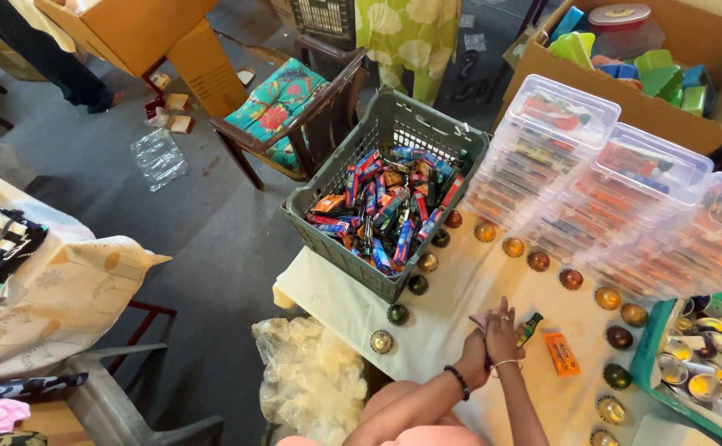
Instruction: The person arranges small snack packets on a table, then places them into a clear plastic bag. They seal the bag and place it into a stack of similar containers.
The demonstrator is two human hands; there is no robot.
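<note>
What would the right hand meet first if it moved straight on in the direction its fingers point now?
The right hand points up the table toward the row of round foil cups. It would probably first reach the cup beside the stacked clear boxes, though depth is unclear.

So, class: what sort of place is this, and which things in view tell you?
Probably an informal packing room in a home or small workshop. A grey crate of wrapped sweets, stacks of filled clear boxes, and small round tins lined along a cloth-covered table suggest it.
</note>
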